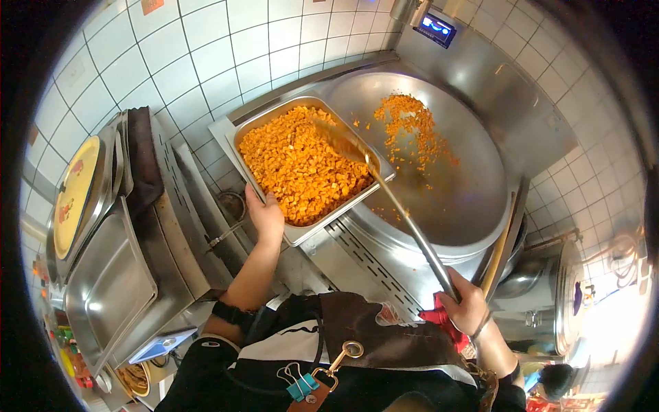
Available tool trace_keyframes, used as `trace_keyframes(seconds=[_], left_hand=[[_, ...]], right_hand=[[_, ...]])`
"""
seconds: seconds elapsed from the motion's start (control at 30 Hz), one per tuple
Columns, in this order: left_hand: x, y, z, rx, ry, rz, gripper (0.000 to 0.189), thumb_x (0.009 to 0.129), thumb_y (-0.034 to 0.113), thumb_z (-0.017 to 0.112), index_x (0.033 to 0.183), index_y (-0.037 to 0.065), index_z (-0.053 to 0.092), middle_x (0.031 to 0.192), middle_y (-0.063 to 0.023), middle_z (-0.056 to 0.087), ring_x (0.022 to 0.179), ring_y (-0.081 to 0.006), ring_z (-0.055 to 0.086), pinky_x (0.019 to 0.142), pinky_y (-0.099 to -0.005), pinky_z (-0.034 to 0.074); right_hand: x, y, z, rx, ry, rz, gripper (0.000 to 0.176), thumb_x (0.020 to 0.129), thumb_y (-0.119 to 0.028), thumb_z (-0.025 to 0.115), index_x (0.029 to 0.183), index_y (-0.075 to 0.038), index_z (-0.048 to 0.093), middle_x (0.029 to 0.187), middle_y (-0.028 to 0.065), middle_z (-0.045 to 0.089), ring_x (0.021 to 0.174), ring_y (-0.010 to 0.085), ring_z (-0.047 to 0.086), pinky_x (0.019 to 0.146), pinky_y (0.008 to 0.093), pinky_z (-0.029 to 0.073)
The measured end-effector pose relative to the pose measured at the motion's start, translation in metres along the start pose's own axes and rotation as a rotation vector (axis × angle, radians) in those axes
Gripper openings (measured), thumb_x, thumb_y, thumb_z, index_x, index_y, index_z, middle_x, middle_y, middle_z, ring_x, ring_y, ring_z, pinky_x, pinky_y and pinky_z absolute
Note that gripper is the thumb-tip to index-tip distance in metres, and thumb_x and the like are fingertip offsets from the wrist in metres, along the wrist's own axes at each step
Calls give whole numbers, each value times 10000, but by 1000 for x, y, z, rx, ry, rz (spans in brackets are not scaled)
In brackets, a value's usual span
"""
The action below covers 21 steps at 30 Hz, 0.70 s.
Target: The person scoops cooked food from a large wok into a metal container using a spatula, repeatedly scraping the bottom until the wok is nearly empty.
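My left hand [266, 214] is closed on the near-left rim of a deep rectangular steel pan [300, 235]. Small orange, sauce-coated cubes of food [295, 161] fill it in a heap. In my right hand [469, 305] is the metal handle of a long-handled wok spatula [419, 237]. Its blurred head lies over the right side of the food, so its exact shape is hard to make out. A red cloth [443, 317] shows beside my right hand. The pan rests over the left edge of a huge wok [453, 199], where orange bits [408, 127] cling to the far side.
Steel trays [113, 288] and a yellow patterned tray [77, 196] stand at the left near a dark cloth [143, 161]. A digital display [434, 30] hangs above the wok. A large steel pot [542, 302] is on the right. White tiled walls [206, 48] enclose the back.
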State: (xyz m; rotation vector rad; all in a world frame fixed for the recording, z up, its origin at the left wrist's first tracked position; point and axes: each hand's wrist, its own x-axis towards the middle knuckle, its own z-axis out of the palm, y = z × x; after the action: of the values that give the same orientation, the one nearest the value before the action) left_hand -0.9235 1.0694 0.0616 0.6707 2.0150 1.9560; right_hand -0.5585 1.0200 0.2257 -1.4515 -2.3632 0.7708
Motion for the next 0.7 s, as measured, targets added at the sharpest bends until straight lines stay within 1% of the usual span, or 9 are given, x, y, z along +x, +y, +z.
trace_keyframes(seconds=[0.03,0.17,0.2,0.27,0.33,0.4,0.43,0.57,0.7], left_hand=[[0,0,-1,2,2,2,473,787,18,452,1227,-22,282,1162,-195,404,1044,-274,434,889,-316,326],[0,-3,1,21,13,31,473,788,18,448,1230,-19,281,1168,-195,397,1063,-280,416,899,-326,315],[0,-2,1,43,32,25,472,787,18,447,1227,-22,283,1167,-196,398,1068,-283,411,902,-329,311],[1,0,1,38,23,32,470,787,20,447,1225,-28,283,1165,-196,400,1065,-285,413,902,-330,310],[-2,0,0,35,16,22,468,787,21,446,1222,-33,284,1162,-195,403,1063,-288,415,902,-332,310],[0,-1,-1,-4,-6,53,470,785,21,450,1220,-40,282,1162,-201,400,1059,-291,417,899,-332,311],[-1,-3,-1,-3,-5,52,470,785,21,450,1220,-40,282,1162,-201,400,1059,-291,417,899,-332,311],[0,0,1,12,2,50,480,786,25,462,1225,-38,279,1168,-210,390,1062,-295,413,903,-338,307],[1,-5,1,12,7,43,486,791,39,465,1228,-46,269,1195,-214,370,1094,-309,386,925,-342,287]], right_hand=[[2,7,4,37,-73,59,452,704,-46,554,1134,-23,418,776,228,546,757,366,556,638,366,440],[5,0,-9,15,-160,81,450,707,-54,550,1136,-16,420,815,235,550,792,358,559,663,366,442],[3,2,-12,17,-158,80,450,707,-54,550,1136,-16,420,815,235,550,792,358,559,663,366,442],[1,6,-16,-31,-49,-42,458,703,-51,551,1140,-16,419,839,229,555,802,349,562,670,352,445],[2,-9,-21,-43,-37,-13,468,697,-49,554,1144,-21,419,852,224,558,813,344,563,674,346,447],[1,-13,-19,16,-21,105,483,687,-15,554,1151,-3,420,833,180,562,777,246,576,697,291,436],[2,-6,-14,-36,-34,79,471,696,-62,556,1143,-16,414,840,232,555,797,356,560,674,362,448],[5,12,-8,-105,-80,46,449,702,-71,540,1133,-37,421,811,221,552,762,353,562,655,372,445],[6,-3,-19,-52,-31,31,453,704,-64,534,1142,-51,417,824,216,552,767,359,557,651,370,443]])
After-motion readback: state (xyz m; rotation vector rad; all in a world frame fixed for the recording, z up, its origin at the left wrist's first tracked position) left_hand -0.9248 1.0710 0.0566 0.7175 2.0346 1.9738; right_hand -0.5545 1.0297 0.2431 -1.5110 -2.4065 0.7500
